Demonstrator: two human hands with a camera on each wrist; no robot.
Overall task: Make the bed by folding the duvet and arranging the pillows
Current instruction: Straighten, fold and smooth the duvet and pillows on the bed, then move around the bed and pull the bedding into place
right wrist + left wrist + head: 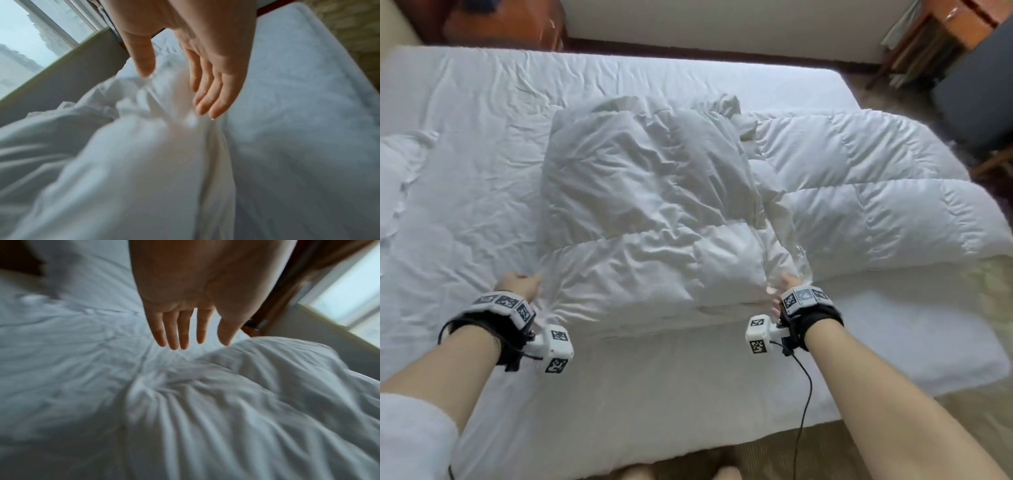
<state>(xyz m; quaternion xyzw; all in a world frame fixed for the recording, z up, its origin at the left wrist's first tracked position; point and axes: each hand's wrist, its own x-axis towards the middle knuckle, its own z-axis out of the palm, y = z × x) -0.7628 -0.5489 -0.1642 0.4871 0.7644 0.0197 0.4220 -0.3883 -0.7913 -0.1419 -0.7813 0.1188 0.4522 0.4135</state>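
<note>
A white duvet point(654, 205) lies folded over itself in the middle of the bed, and its quilted right part point(859, 192) spreads toward the bed's right side. My left hand point(520, 284) hovers at the fold's near left corner; in the left wrist view the left hand point(199, 337) has straight fingers over the duvet point(246, 402) and holds nothing. My right hand point(784, 287) is at the fold's near right corner. In the right wrist view the right hand point(175, 88) is spread, with a bunched duvet corner point(156, 104) loose below thumb and fingers. A white pillow point(400, 171) lies at the far left.
The wrinkled white sheet point(482, 137) covers the mattress. Wooden furniture point(500, 24) stands beyond the bed at the back left, a wooden table point(935, 37) and a dark chair point(976, 96) at the back right. Patterned carpet point(969, 428) runs along the near side.
</note>
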